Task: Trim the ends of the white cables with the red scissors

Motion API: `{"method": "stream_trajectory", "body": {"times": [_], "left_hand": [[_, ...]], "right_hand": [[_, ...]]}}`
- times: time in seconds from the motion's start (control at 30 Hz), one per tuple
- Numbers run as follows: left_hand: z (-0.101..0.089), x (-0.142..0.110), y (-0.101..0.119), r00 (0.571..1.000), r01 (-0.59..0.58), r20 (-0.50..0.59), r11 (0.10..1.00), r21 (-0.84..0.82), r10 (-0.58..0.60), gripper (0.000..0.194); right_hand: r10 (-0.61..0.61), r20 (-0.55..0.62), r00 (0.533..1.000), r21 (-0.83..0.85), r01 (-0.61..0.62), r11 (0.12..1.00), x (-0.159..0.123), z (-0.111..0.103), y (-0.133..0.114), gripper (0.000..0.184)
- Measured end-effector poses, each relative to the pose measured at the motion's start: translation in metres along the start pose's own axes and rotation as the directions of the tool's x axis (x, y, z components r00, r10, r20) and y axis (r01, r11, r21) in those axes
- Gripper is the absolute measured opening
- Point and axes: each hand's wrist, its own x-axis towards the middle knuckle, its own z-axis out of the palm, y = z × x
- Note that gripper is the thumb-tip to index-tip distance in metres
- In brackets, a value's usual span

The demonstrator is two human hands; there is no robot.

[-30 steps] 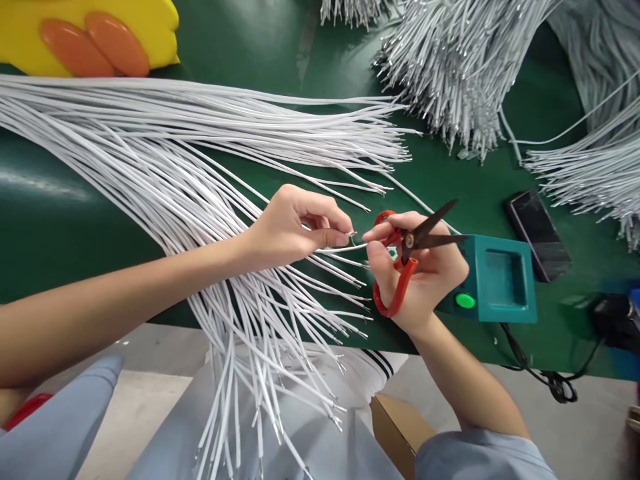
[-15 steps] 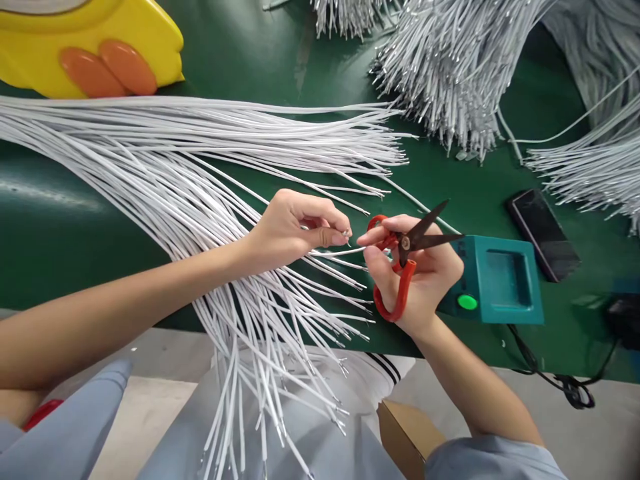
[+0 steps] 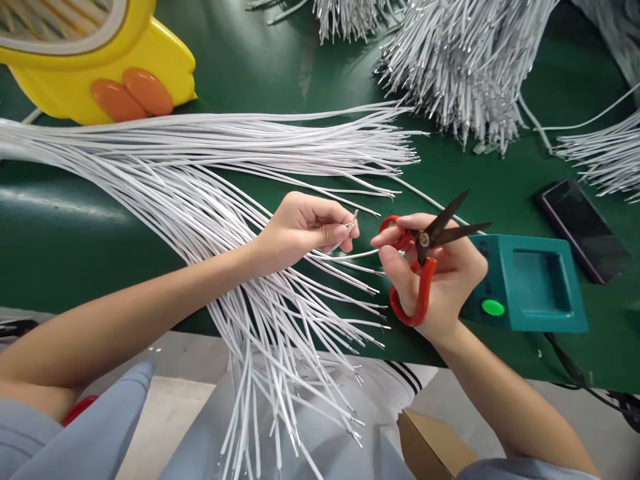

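A big fan of thin white wires (image 3: 200, 187) lies across the green table (image 3: 60, 233) and hangs over its front edge. My left hand (image 3: 305, 230) is closed, pinching a few wire ends between thumb and fingers. My right hand (image 3: 440, 273) holds red-handled scissors (image 3: 425, 257), blades slightly apart and pointing right, while its thumb and forefinger pinch the tip of one white wire (image 3: 357, 255) stretched between the two hands.
A teal box with a green button (image 3: 530, 283) sits just right of my right hand. A dark phone (image 3: 583, 230) lies behind it. More wire bundles (image 3: 460, 67) are piled at the back. A yellow duck-shaped item (image 3: 100, 60) is back left. A cardboard box (image 3: 435, 450) stands below.
The camera view has shifted down and left a little. My left hand has turned its pinched wire ends upward. The right hand keeps the scissors and the wire tip.
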Motion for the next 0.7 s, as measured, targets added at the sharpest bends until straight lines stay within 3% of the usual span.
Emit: {"method": "stream_trajectory", "body": {"times": [0.27, 0.7], "left_hand": [[-0.0054, -0.0006, -0.0031, 0.994, 0.067, 0.083, 0.997, -0.032, -0.065, 0.022], [-0.0045, -0.0025, -0.0038, 0.997, -0.007, 0.077, 0.998, 0.064, 0.002, 0.020]], "right_hand": [[-0.022, -0.028, 0.999, 0.005, 0.022, 1.000, -0.0006, 0.0001, 0.0020, 0.031], [-0.033, -0.039, 0.999, -0.044, 0.031, 0.999, 0.0003, 0.0008, 0.0020, 0.031]]}}
